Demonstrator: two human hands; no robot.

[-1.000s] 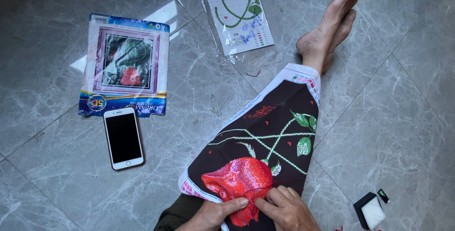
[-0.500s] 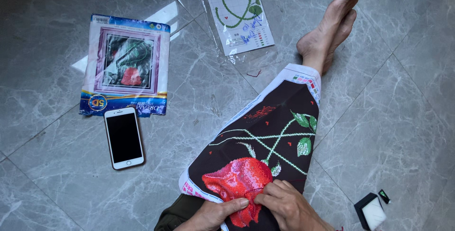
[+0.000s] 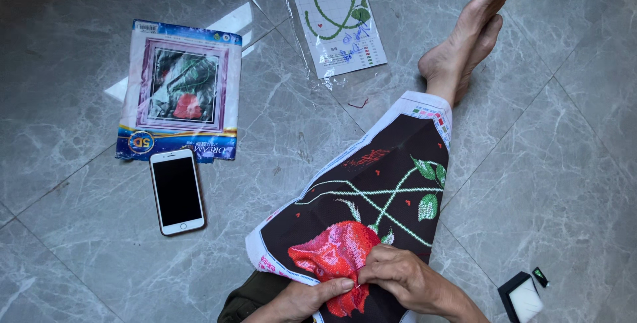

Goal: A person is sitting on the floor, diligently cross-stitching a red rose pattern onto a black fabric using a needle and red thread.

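A black embroidery cloth (image 3: pixel 378 184) with a stitched red rose and green stems lies draped over my outstretched leg. My left hand (image 3: pixel 302 300) grips the cloth's lower edge, thumb pressed on the red rose patch (image 3: pixel 328 253). My right hand (image 3: pixel 405 280) rests on the cloth just right of the rose, fingers pinched together at the stitching; a needle is too small to make out. My bare feet (image 3: pixel 464 38) lie beyond the cloth's far end.
On the grey marble floor lie a white smartphone (image 3: pixel 176 192), a plastic kit package with a rose picture (image 3: pixel 180 91), a pattern sheet in a clear sleeve (image 3: pixel 338 21), and a small black box with a white inside (image 3: pixel 523 296) at the lower right.
My right hand has shifted slightly left over the rose, closing in on my left thumb. The cloth and the floor items have stayed put.
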